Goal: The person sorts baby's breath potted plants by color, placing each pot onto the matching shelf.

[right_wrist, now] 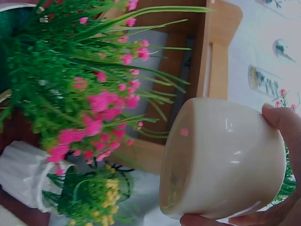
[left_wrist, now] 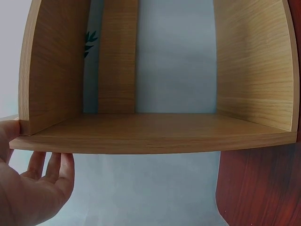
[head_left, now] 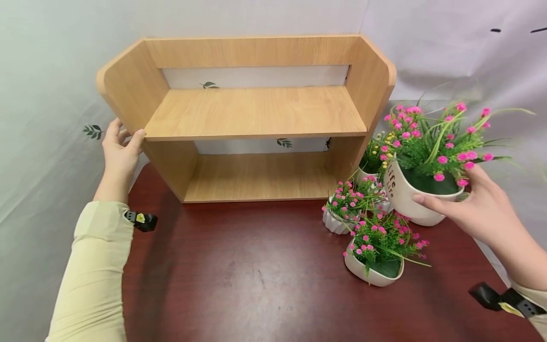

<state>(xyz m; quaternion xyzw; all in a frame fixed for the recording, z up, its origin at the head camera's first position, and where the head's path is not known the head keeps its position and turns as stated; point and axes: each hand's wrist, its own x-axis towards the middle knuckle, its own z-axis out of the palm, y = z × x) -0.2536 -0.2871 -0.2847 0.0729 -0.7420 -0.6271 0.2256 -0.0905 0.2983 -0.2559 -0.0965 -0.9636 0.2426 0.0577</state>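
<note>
On the left, my left hand point(head_left: 120, 151) grips the side panel of a two-tier wooden shelf point(head_left: 256, 111). In the left wrist view the thumb lies at the panel's front edge and the fingers point(left_wrist: 66, 172) are against its outer face. My right hand point(head_left: 491, 206) holds a cream flowerpot point(head_left: 412, 202) with "Life" lettering, full of pink artificial flowers, in the air beside the shelf's right end. The right wrist view shows thumb and fingers around the pot's smooth wall point(right_wrist: 230, 155). Both shelf tiers hold nothing.
Below the raised pot, a cream pot of pink flowers point(head_left: 373, 273) stands on the dark red table point(head_left: 239, 266). A white ribbed pot point(head_left: 335, 222) and a yellow-flowered plant point(right_wrist: 110, 200) stand close by the shelf's right side. Pale curtain-like cloth hangs behind.
</note>
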